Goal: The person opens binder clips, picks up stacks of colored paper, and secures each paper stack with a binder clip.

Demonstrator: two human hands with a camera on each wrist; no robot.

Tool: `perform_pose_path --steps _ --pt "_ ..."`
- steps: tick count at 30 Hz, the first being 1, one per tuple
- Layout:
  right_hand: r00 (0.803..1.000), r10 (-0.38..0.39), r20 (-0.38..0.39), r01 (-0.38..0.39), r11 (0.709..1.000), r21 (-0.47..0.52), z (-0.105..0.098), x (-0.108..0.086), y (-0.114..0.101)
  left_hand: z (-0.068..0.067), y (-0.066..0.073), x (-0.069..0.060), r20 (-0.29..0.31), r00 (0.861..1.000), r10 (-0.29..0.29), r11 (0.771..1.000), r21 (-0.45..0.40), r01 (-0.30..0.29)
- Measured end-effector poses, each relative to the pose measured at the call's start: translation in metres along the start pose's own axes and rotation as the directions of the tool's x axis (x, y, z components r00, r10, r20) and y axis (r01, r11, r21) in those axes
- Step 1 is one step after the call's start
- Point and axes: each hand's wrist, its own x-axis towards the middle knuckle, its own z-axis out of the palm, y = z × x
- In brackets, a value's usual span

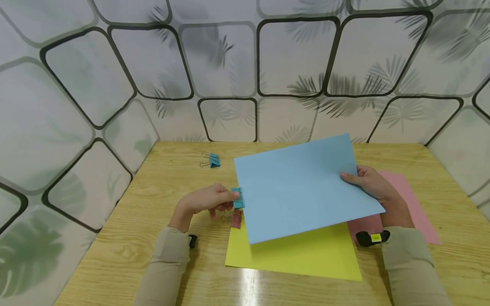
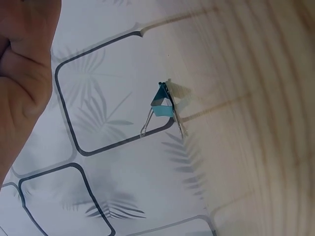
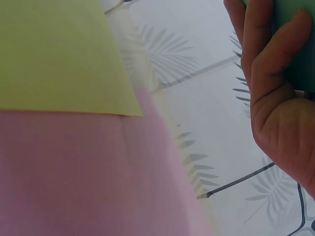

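A light blue sheet of paper (image 1: 298,187) is held raised and tilted over a yellow sheet (image 1: 306,255). My right hand (image 1: 373,183) grips its right edge, thumb on top. At the left edge of the blue sheet is a teal binder clip (image 1: 238,199), pinched by my left hand (image 1: 206,202). Just below it, a pink binder clip (image 1: 236,219) sits at the yellow sheet's upper left corner. In the right wrist view the curled fingers of my right hand (image 3: 275,93) show at the right side. The left wrist view catches only part of my left hand (image 2: 24,73).
Another teal binder clip (image 1: 214,160) stands on the wooden table (image 1: 153,204) toward the back left; the left wrist view shows this clip (image 2: 163,105) too. A pink sheet (image 1: 415,208) lies at the right, partly under the yellow one. A patterned wall (image 1: 229,63) borders the table.
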Motion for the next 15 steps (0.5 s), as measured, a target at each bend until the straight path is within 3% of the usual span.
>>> perform_pose_path --steps 5,9,12,15 --pt "1.0 0.011 -0.009 -0.011 1.0 -0.002 0.001 0.001 0.0 -0.002 -0.002 -0.001 -0.01 1.0 -0.01 1.0 0.022 0.01" --pt "1.0 -0.01 -0.007 0.01 1.0 0.008 0.0 0.0 0.0 -0.008 -0.005 -0.005 0.009 0.999 0.042 0.999 0.025 -0.042" --pt "0.999 -0.035 -0.008 0.035 0.999 0.021 -0.001 -0.001 0.0 -0.013 -0.005 -0.01 0.011 0.997 0.073 0.997 -0.017 -0.073" --pt "0.999 -0.046 -0.022 0.047 0.999 0.025 -0.004 -0.003 -0.001 -0.016 -0.006 -0.013 -0.035 0.996 0.076 0.993 -0.091 -0.079"
